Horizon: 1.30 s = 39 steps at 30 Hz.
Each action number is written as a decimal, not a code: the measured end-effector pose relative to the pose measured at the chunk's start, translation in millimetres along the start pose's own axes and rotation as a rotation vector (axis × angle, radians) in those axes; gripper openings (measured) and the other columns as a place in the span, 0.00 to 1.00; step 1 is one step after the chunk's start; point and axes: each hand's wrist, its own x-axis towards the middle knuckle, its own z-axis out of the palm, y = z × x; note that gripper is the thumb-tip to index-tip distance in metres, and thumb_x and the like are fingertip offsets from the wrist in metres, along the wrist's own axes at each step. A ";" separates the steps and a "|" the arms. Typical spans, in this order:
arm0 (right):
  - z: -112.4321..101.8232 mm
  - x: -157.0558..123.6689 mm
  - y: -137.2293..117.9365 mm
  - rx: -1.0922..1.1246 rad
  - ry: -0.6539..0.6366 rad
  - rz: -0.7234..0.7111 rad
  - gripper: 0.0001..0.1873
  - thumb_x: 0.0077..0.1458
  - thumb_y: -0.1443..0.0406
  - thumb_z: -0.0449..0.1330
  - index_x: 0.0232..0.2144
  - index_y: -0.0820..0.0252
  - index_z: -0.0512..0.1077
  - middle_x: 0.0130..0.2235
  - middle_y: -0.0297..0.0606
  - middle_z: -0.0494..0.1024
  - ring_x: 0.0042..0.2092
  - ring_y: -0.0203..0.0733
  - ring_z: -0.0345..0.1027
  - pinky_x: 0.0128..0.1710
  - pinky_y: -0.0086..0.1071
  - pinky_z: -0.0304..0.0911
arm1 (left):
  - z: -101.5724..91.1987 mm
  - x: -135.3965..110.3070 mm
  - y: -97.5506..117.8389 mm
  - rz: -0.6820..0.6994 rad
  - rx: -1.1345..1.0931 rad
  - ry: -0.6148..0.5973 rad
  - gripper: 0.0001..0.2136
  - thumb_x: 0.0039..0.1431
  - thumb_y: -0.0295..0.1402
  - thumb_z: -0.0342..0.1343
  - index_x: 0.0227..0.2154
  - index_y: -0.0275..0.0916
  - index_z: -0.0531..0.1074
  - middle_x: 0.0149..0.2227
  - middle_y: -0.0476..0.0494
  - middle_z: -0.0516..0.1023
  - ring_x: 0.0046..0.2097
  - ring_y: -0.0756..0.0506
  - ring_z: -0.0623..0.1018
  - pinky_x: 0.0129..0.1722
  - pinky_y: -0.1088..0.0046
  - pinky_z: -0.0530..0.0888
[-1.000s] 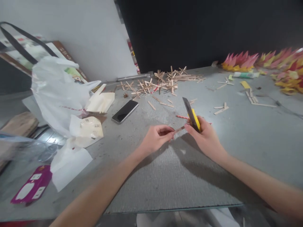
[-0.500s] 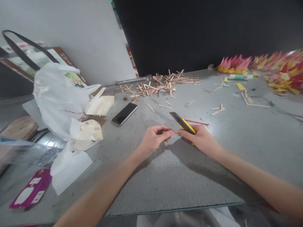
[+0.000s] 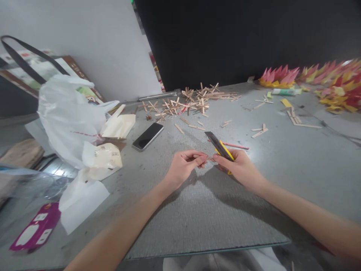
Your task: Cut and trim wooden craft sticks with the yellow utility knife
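Note:
My left hand [image 3: 184, 166] pinches a small wooden stick [image 3: 209, 159] between thumb and fingertips above the grey mat [image 3: 203, 214]. My right hand [image 3: 239, 167] is closed round a yellow and black utility knife [image 3: 221, 146], whose tip points up and to the left. The fingertips of both hands meet at the stick. A red pencil [image 3: 235, 145] lies on the table just behind the right hand.
A black phone [image 3: 148, 136] lies left of the hands. White plastic bags [image 3: 70, 113] and paper packets crowd the left side. A heap of wooden stick crosses [image 3: 191, 101] sits at the back. Pink and yellow paper flowers [image 3: 318, 81] line the far right. Loose sticks [image 3: 261, 131] are scattered about.
The knife has tilted from nearly upright to lying low, pointing left. Both hands have drawn closer together at the stick. The view shifted slightly.

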 end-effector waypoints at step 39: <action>-7.4 11.2 9.3 -0.674 0.145 -0.177 0.18 0.65 0.50 0.57 0.30 0.56 0.72 0.27 0.36 0.76 0.29 0.43 0.68 0.30 0.34 0.54 | -45.3 39.0 -13.2 0.408 0.891 0.375 0.10 0.69 0.31 0.53 0.39 0.41 0.80 0.40 0.39 0.83 0.46 0.40 0.78 0.52 0.63 0.71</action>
